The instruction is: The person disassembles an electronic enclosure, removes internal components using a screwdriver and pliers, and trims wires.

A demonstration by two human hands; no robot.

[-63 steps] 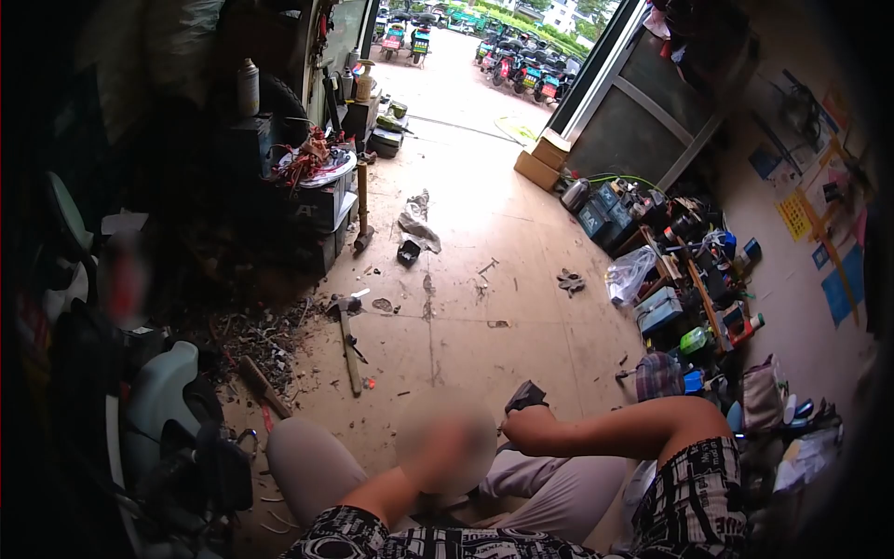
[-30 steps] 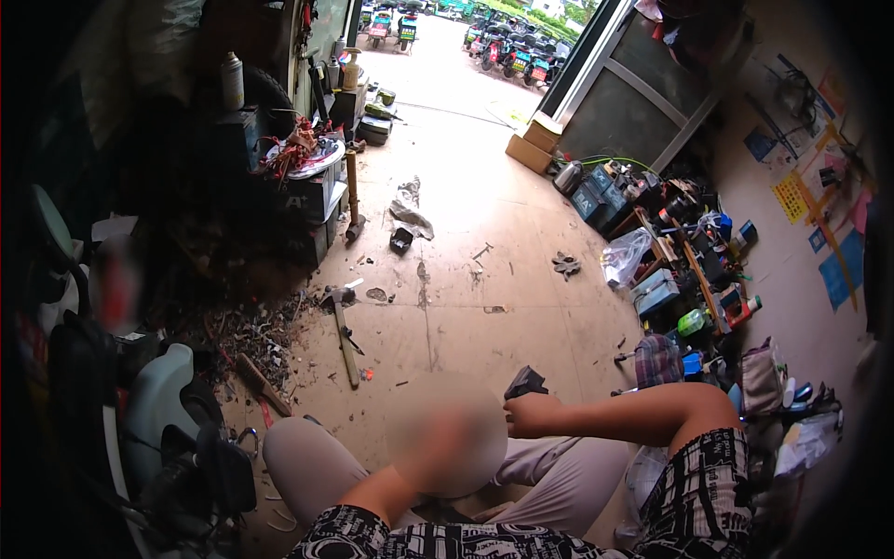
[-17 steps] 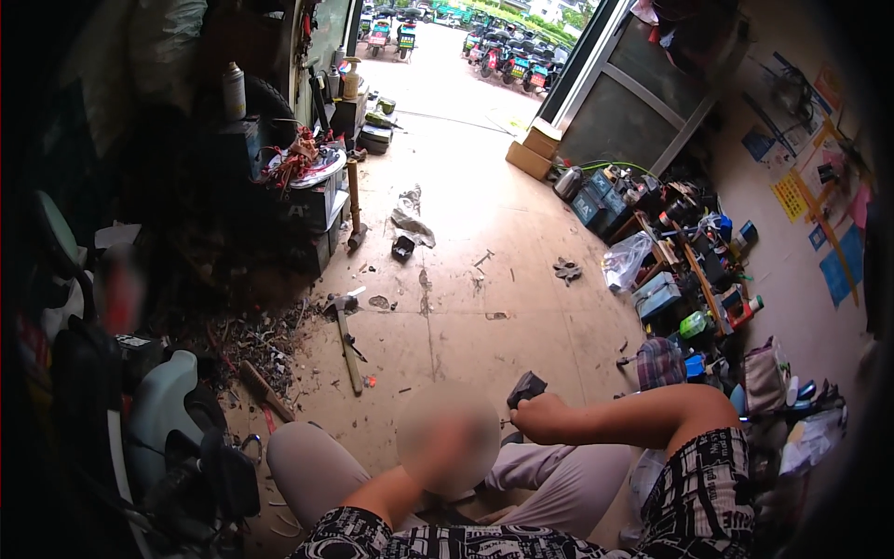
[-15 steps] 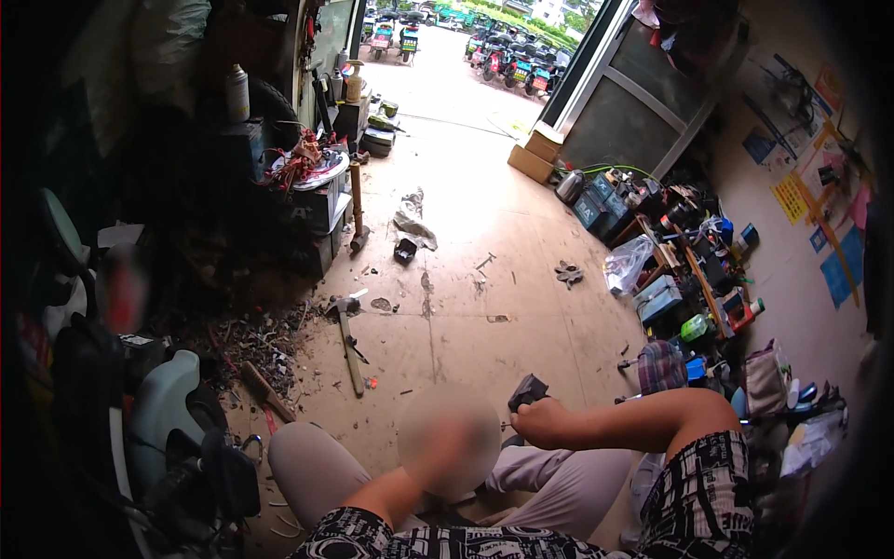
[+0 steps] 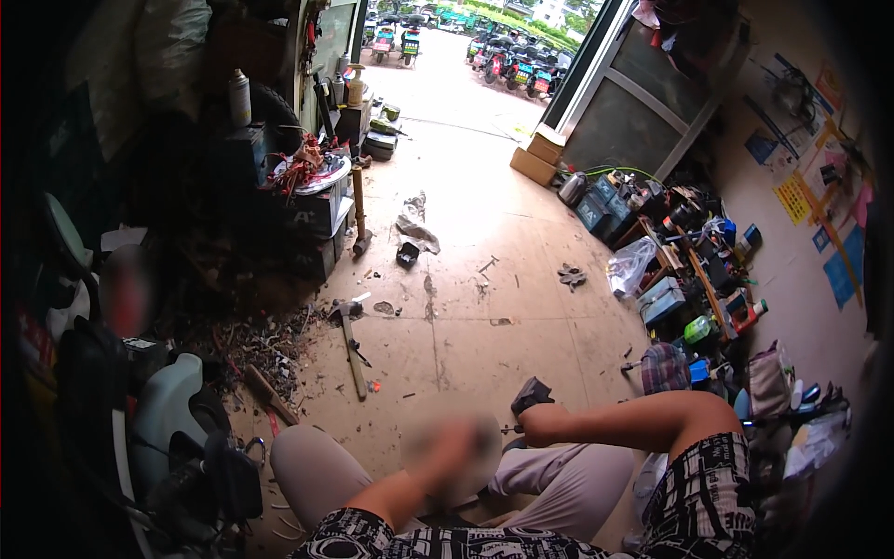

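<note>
I sit low, my grey-trousered legs (image 5: 318, 475) bent before me. My right hand (image 5: 545, 424) is closed on a black blocky tool (image 5: 531, 395), with a thin dark piece poking out leftward below it. Just left of that, my left hand (image 5: 450, 445) is under a blurred patch, so its fingers and whatever it may hold cannot be made out. On the floor ahead lie a hammer (image 5: 355, 359) with a long pale handle and, at left, a wooden-backed brush (image 5: 270, 391).
Batteries and cluttered parts (image 5: 312, 214) stand at left, beside scrap debris (image 5: 247, 340). Mixed tools, bottles and bags (image 5: 684, 289) line the right wall. A crumpled grey bag (image 5: 417, 228) lies mid-floor. An open doorway shows parked scooters (image 5: 521, 70); cardboard boxes (image 5: 535, 158) sit beside it.
My right hand, still holding the black tool, has moved slightly right and down. The blurred left hand stays near it. The whole view has shifted a little.
</note>
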